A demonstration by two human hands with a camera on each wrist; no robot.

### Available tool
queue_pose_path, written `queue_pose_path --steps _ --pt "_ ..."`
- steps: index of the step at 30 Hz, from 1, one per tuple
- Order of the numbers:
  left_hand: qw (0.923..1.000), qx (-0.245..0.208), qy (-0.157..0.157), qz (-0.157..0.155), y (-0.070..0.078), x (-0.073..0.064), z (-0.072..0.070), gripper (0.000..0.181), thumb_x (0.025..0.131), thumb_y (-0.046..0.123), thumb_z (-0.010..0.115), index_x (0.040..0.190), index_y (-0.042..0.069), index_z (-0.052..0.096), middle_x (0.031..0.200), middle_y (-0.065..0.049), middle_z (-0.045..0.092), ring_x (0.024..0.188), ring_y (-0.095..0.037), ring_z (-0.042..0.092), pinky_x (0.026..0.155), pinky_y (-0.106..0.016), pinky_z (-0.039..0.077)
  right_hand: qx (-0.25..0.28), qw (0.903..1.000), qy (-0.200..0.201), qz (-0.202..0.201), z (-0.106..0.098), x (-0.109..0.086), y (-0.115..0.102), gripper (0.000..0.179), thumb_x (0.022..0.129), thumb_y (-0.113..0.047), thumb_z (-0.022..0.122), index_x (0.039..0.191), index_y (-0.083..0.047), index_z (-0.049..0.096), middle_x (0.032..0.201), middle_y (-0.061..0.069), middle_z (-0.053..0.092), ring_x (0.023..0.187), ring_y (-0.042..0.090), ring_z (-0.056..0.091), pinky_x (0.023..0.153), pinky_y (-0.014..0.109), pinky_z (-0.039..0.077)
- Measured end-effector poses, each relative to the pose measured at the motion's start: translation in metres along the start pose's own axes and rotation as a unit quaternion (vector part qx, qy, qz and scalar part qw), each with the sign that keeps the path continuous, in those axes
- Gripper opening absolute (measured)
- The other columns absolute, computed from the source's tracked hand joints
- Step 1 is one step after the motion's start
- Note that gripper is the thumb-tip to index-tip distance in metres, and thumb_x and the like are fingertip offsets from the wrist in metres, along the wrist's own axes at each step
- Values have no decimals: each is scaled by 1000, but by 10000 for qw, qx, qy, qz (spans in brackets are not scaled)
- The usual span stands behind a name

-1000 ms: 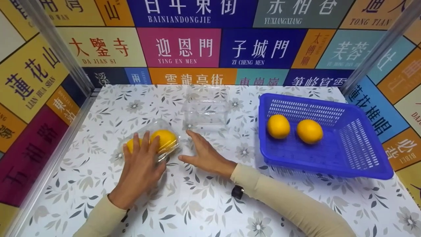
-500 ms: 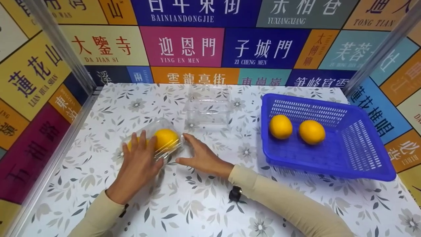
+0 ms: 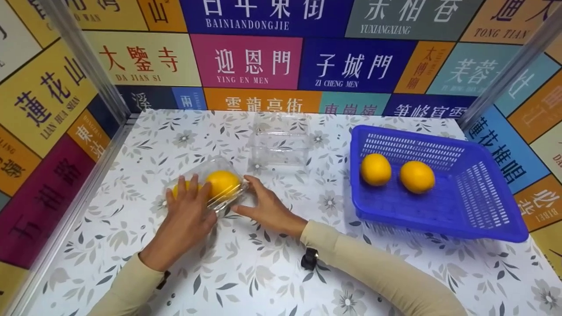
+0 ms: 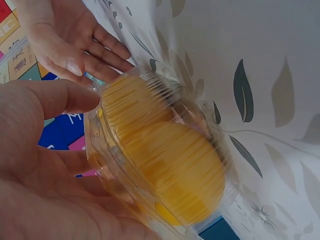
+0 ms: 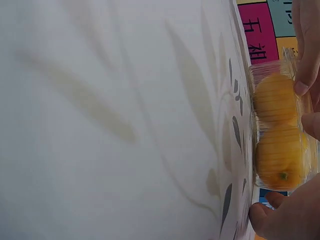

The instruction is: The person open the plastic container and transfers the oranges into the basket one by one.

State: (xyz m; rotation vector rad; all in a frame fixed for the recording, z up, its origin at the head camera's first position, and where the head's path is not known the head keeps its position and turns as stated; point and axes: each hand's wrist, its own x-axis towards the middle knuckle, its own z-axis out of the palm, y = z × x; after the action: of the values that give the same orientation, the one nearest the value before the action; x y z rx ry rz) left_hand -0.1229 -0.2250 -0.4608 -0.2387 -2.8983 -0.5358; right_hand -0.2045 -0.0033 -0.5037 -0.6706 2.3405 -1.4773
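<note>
A clear plastic clamshell box [image 3: 216, 163] with oranges [image 3: 223, 183] inside lies on the table at left, in front of the person. Over its left part spreads the left hand [image 3: 184, 228], fingers across the top and thumb at the near side. In the left wrist view, that thumb bears on the box's rim while the other fingers go behind it. The right hand [image 3: 273, 210] is at the box's right end, thumb and fingers apart, fingertips at or touching the far right corner. Two oranges [image 5: 281, 157] show through the ribbed plastic in the right wrist view.
An unfilled clear plastic container [image 3: 281, 142] stands open farther back. At right is a blue perforated basket [image 3: 404, 213], which holds two oranges [image 3: 375, 169]. Printed panels and metal posts border the flower-patterned tablecloth [image 3: 272, 281] at the back and sides.
The right hand has come in against the box's right end from a small gap away. The left hand stays on the box. The camera view has shifted slightly.
</note>
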Motion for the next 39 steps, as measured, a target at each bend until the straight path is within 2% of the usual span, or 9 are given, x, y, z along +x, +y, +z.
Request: queue_pose_path --steps 4,10,16,20,24,29,36,39 --pt "10000 61 -59 -3 1 0 0 64 95 8 76 153 -8 55 166 -40 39 155 -70 24 119 -89 17 113 9999 9 17 -1 1 0 91 97 -37 85 169 -11 36 161 17 57 154 30 49 131 46 34" --pt "9996 -21 -287 59 5 1 2 69 96 8 73 159 -8 51 168 -38 37 157 -67 21 121 -87 14 132 9999 54 -44 -8 -1 3 93 97 -32 86 170 -10 34 168 17 49 150 33 53 127 44 41" --pt "9982 -30 -170 569 10 3 7 65 93 5 73 155 -6 56 163 -38 45 155 -68 28 118 -89 19 170 9998 80 -51 -16 -8 8 97 95 -31 86 173 -12 31 169 15 48 141 32 59 121 43 47" --pt "9954 18 -162 941 15 2 11 65 93 6 72 154 -6 56 162 -37 47 154 -67 31 117 -89 21 271 9996 117 -15 -21 -16 10 101 94 -33 86 174 -14 28 170 13 46 144 29 56 124 45 44" --pt "9938 27 -232 1088 20 2 13 65 95 8 70 156 -7 55 164 -36 45 156 -65 30 119 -87 21 443 9988 187 55 -23 -25 11 101 96 -33 85 174 -14 25 167 15 49 146 28 55 125 46 42" --pt "9918 108 -173 1261 27 3 17 64 95 9 71 155 -6 56 163 -36 47 154 -65 32 119 -86 23 677 9973 258 137 -26 -36 16 97 100 -33 81 175 -13 22 162 17 53 139 31 61 120 45 49" --pt "9884 100 -232 1500 36 4 20 64 95 10 72 155 -6 56 164 -35 46 154 -65 33 119 -87 24 671 9967 457 11 -30 -53 21 90 104 -30 76 174 -9 23 170 21 44 145 34 57 127 48 41" --pt "9869 114 -321 1580 40 5 21 65 96 12 73 156 -4 56 165 -34 45 155 -65 31 119 -87 23 557 9966 607 -24 -32 -62 22 89 105 -31 76 173 -10 24 170 20 45 145 33 57 126 50 41"
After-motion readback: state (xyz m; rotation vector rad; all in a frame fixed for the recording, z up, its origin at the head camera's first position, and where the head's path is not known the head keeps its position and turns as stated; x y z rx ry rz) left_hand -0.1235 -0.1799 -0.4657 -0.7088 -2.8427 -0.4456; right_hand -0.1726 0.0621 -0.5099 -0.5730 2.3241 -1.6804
